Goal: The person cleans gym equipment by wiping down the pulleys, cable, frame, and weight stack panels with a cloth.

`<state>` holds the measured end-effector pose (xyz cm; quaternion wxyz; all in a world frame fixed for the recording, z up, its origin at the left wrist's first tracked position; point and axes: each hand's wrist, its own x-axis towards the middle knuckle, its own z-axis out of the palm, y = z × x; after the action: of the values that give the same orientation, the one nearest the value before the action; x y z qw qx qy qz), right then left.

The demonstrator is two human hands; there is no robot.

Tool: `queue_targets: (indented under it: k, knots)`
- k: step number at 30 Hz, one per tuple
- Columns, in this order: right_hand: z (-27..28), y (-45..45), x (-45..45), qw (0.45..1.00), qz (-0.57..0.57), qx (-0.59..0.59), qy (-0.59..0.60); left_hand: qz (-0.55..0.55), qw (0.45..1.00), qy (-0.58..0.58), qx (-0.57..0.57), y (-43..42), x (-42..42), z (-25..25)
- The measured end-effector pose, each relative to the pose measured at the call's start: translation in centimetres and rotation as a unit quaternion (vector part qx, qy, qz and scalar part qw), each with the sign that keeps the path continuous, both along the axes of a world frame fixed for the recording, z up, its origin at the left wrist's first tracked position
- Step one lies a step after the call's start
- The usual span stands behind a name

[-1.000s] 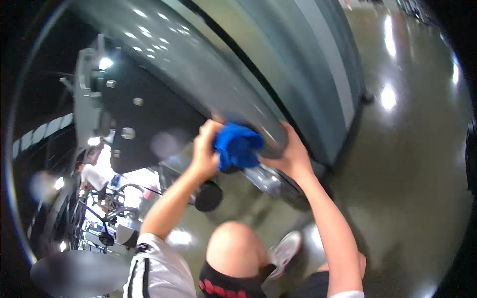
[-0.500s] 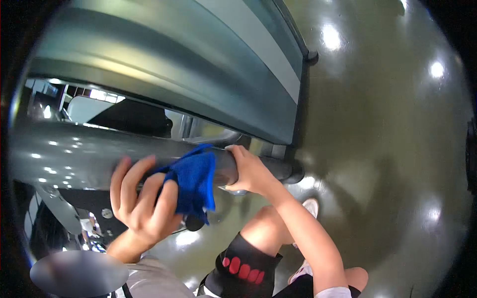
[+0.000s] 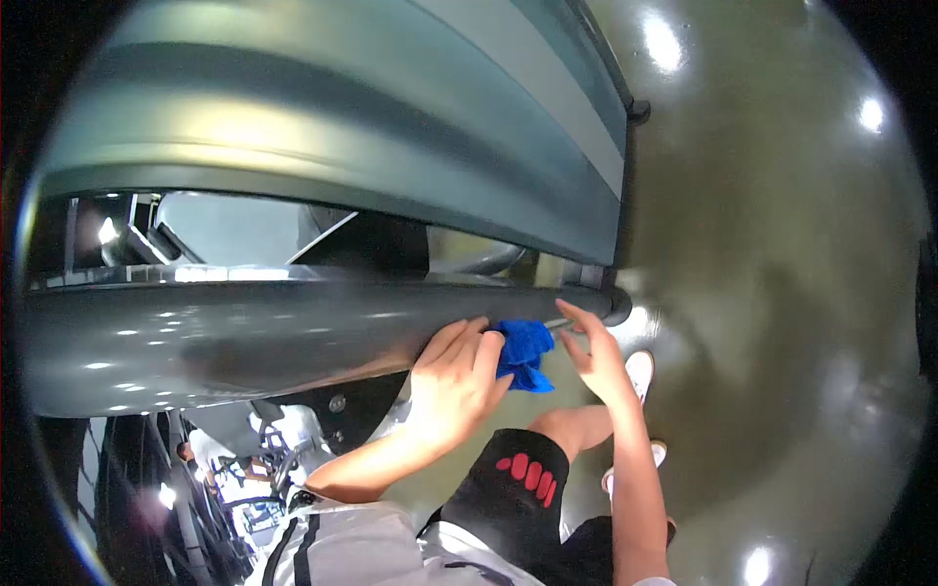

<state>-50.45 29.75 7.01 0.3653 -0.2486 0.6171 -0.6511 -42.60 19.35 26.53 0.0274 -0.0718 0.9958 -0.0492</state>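
Observation:
My left hand [image 3: 457,379] has its fingers curled over a blue cloth [image 3: 527,354] and rests against the underside of a thick dark grey tube [image 3: 293,327]. Most of the cloth hangs out past the fingertips, on the right. Close to the cloth, near the tube's far right end, is my right hand [image 3: 594,359], with thumb and fingers apart around the tube's lower edge. Whether its fingertips touch the tube I cannot tell.
A large grey-green panel [image 3: 391,117] slopes above the tube. Shiny floor [image 3: 762,254] stretches along the right. My legs in black shorts [image 3: 508,488] are below the hands. Gym-like equipment [image 3: 264,459] and a distant person [image 3: 186,451] appear at lower left.
My left hand has slid right along the tube with the blue cloth. My right hand has loosened from around the tube and moved right. The view has shifted slightly.

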Motion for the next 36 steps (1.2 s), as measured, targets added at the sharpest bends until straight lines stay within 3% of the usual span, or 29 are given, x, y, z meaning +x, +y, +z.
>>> queue_targets:
  k: [2,5,8,13,17,20,23,25,27,29,31,36]
  knots:
    - [3.0,1.2,0.3,0.999,0.002,0.006,-0.046,0.018,0.999,-0.008,0.042,0.3,0.7,1.6]
    - [7.5,3.0,0.9,0.973,0.013,-0.087,-0.213,0.065,0.994,0.016,0.085,1.8,1.3,3.7]
    - [13.1,3.5,1.8,0.946,0.043,-0.076,-0.313,0.159,0.976,-0.022,0.144,2.2,2.1,4.8]
    - [15.1,3.7,5.5,0.974,0.014,-0.111,-0.195,0.148,0.964,0.060,0.212,2.3,2.6,7.5]
    - [18.8,6.9,5.6,0.985,0.008,0.044,-0.169,0.137,0.972,0.033,0.190,3.6,4.3,9.0]
    - [21.1,8.3,6.5,0.986,-0.037,0.145,-0.077,0.118,0.969,0.035,0.214,4.1,5.7,9.1]
    - [23.4,10.7,5.7,0.987,-0.091,0.124,0.050,0.129,0.970,0.071,0.192,6.6,4.5,9.9]
    - [22.1,11.8,4.9,0.984,-0.097,0.121,0.089,0.082,0.946,0.165,0.268,7.3,2.6,9.4]
    - [22.1,12.1,2.9,0.979,-0.074,0.154,0.112,0.119,0.898,0.192,0.377,7.8,0.3,8.7]
    - [24.0,12.1,0.3,0.964,-0.021,0.192,0.181,0.187,0.842,0.140,0.486,8.1,-2.2,9.5]
    - [24.9,12.0,-2.1,0.952,-0.037,0.151,0.263,0.186,0.845,0.148,0.478,8.3,-4.3,10.6]
    - [27.5,11.2,-7.9,0.965,-0.041,0.127,0.227,0.187,0.828,0.218,0.482,7.4,-7.8,13.2]
